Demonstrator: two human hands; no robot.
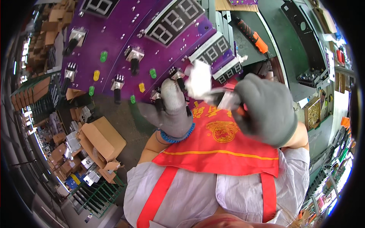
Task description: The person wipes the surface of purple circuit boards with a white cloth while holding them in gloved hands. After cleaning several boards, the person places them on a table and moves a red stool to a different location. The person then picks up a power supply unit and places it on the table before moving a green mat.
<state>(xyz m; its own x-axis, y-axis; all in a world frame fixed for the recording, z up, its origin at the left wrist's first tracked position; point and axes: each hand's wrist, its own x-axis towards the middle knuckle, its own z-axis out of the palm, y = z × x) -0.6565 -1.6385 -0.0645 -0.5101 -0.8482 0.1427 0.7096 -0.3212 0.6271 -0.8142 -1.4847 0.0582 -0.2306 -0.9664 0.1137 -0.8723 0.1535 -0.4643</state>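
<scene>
Left hand (174, 116) forward, right hand (265, 108) apparently curled

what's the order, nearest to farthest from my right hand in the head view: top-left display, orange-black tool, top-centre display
1. Orange-black tool, above your right hand
2. Top-centre display, up and left
3. Top-left display, farthest left

Grey gloves (266, 110), blue left cuff (178, 139); red apron (213, 161), yellow emblem (223, 132); pale shirt (194, 193).

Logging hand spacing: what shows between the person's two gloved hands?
In the head view, a blurred white object and a blurred tool show between left hand and right hand; part of the red apron shows too.
</scene>
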